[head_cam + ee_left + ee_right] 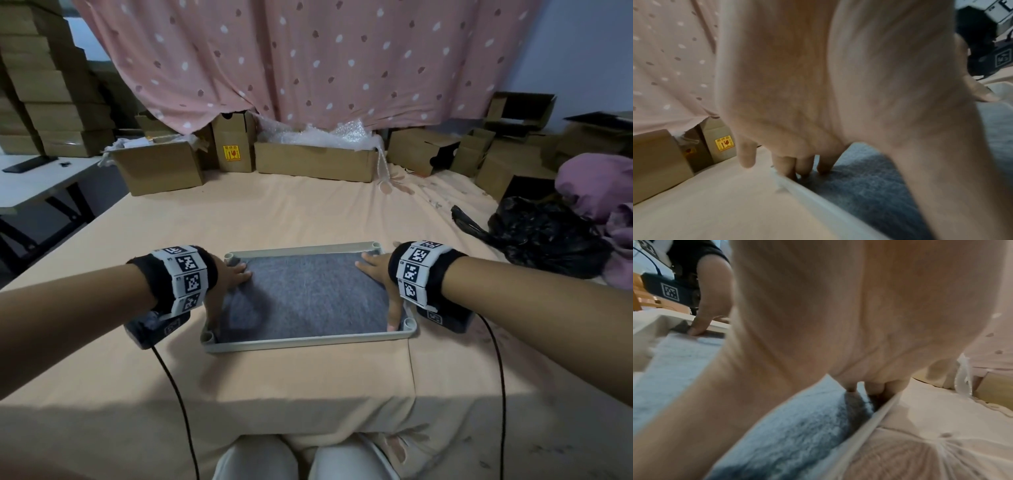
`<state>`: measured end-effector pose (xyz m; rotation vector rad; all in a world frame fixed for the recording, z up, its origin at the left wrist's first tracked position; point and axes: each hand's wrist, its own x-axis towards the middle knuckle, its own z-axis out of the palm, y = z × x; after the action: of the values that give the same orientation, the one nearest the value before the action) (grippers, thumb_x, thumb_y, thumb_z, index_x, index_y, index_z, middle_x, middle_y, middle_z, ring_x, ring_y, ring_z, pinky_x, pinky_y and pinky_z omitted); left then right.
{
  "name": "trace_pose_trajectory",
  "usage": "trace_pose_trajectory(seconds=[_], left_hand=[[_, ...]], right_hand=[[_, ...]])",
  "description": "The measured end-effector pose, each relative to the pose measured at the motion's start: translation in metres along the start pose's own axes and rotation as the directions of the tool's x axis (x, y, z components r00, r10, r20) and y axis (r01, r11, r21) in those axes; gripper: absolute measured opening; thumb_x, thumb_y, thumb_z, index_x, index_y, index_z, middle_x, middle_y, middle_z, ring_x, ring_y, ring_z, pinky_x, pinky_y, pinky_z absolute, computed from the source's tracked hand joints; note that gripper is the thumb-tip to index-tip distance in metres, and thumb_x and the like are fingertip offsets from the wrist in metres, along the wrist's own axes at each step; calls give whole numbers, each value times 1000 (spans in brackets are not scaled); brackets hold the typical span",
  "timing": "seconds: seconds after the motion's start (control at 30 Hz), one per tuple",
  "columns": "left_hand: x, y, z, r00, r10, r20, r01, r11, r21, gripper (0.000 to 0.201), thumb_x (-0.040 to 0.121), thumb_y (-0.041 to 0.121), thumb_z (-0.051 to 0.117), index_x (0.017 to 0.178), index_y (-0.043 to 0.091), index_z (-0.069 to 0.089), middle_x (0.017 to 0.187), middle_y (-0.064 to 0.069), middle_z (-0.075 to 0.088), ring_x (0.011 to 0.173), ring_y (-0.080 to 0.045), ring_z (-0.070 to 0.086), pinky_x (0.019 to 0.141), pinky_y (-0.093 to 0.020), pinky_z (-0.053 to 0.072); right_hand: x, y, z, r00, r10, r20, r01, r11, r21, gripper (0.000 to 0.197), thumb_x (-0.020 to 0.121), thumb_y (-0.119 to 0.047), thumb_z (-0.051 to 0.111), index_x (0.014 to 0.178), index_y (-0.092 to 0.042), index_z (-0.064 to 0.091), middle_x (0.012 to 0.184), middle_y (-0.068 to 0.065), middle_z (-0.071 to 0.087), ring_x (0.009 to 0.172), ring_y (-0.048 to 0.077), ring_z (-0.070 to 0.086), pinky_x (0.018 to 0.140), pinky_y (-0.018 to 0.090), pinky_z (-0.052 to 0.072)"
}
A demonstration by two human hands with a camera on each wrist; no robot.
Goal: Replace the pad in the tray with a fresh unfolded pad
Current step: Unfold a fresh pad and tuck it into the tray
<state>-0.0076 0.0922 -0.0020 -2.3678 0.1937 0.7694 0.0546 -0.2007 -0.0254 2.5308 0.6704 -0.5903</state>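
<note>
Grey pad laid flat in the tray.
It is pressed by the spread left hand at 9 o'clock and right hand at 3 o'clock; nothing is gripped.

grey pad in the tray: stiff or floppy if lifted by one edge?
Probably floppy: the grey pad looks like soft felt and bulges up beside the right hand. Likely light, since it lies thin inside the tray. Its fuzzy surface should grip rather than slip under the left hand.

Grey felt pad spread flat inside shallow pale rectangular tray, on peach bedsheet.
</note>
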Motion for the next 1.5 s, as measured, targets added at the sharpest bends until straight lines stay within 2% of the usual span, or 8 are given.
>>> trace_pose_trajectory(seconds=[0.1, 0.23, 0.5, 0.67, 0.77, 0.87, 1.2, 1.5], left_hand=[[-2, 3, -3, 1000, -10, 28, 9, 999, 40, 125, 72, 57, 72, 151, 19, -16, 160, -3, -19, 150, -25, -2, 120, -43, 8], [-3, 6, -4, 1000, -9, 28, 7, 998, 59, 126, 71, 56, 73, 151, 16, -16, 160, -5, -19, 150, -24, -3, 120, -41, 11], [6, -2, 3, 1000, 20, -2, -20, 999, -36, 134, 64, 56, 79, 152, 15, -13, 161, -5, -17, 150, -25, 2, 121, -42, 19], [1, -13, 14, 987, 91, -136, -113, 980, -163, 113, 62, 52, 80, 150, 18, 18, 155, -4, 28, 138, -25, 38, 111, -39, 38], [-17, -23, 28, 907, 201, -370, -306, 918, -252, 55, 85, 34, 63, 135, 17, 47, 132, -2, 56, 118, -21, 55, 102, -32, 45], [-41, -24, 47, 845, 264, -464, -452, 816, -359, 22, 93, 28, 53, 111, 23, 65, 109, 9, 66, 101, -11, 60, 94, -23, 45], [-61, -13, 83, 825, 271, -496, -471, 815, -338, 18, 89, 34, 53, 101, 32, 67, 104, 15, 62, 95, -4, 57, 89, -22, 46], [-62, -24, 54, 857, 191, -478, -408, 819, -403, 20, 90, 21, 54, 103, 27, 68, 108, 11, 65, 104, -9, 56, 92, -19, 42]], right_hand=[[9, -7, 4, 995, 53, -83, -38, 985, 168, 138, 45, -97, -14, 154, -15, 5, 161, 0, -3, 150, 21, 3, 120, 38, 3], [22, -12, -2, 978, 101, -182, -84, 992, 94, 55, 102, -38, 26, 150, -10, 27, 160, 11, 18, 148, 29, 19, 119, 39, 14], [4, -1, 3, 999, 46, -26, -45, 998, 51, 105, 84, -54, 59, 153, -17, -11, 161, 6, -16, 150, 25, -7, 120, 46, -1], [-27, -8, -15, 1000, 3, -28, -4, 999, -33, 107, 58, -69, 73, 143, -16, 35, 152, 3, 36, 138, 28, 39, 113, 49, 32], [-49, 0, -6, 993, -55, -102, 64, 994, 91, 58, 65, -67, 69, 101, -23, 59, 103, -3, 66, 95, 21, 63, 86, 38, 52], [-72, -2, 9, 968, -167, -188, 202, 961, 187, 33, 86, -44, 63, 107, -20, 69, 108, -1, 69, 98, 17, 62, 80, 26, 45], [-94, -15, 28, 950, -175, -260, 191, 981, 36, 24, 81, -32, 66, 104, -26, 71, 101, -8, 67, 96, 15, 61, 51, 17, 27], [-92, -4, 5, 956, -115, -270, 188, 946, 262, 27, 94, -26, 51, 104, -14, 72, 106, 3, 71, 97, 19, 63, 90, 35, 48]])
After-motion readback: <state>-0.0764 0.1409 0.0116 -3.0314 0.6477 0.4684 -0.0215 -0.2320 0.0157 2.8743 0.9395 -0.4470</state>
